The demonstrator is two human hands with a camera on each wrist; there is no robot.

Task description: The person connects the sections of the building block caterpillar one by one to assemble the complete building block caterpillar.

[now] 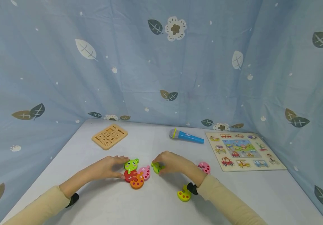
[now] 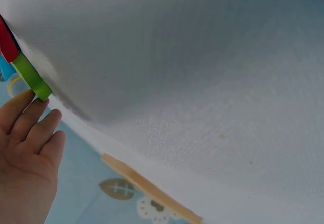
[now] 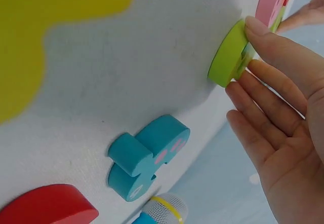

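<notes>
Yellow piece (image 1: 183, 196) toward the front edge of the desk (image 1: 139, 209), right hand (image 1: 172, 161) pinching green piece (image 1: 156, 168) midway between side edges, left hand (image 1: 107, 167) ungrasping, fingers touching joined caterpillar pieces (image 1: 133, 175) beside it.

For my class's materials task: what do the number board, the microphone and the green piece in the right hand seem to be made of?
Number board: probably wood, matte, judging by its tan face and edge.
Microphone: handle likely plastic, smooth and evenly blue; head a grey mesh, metal or plastic.
Green piece: perhaps painted wood, thick, with smooth, even color; plastic is possible.
</notes>
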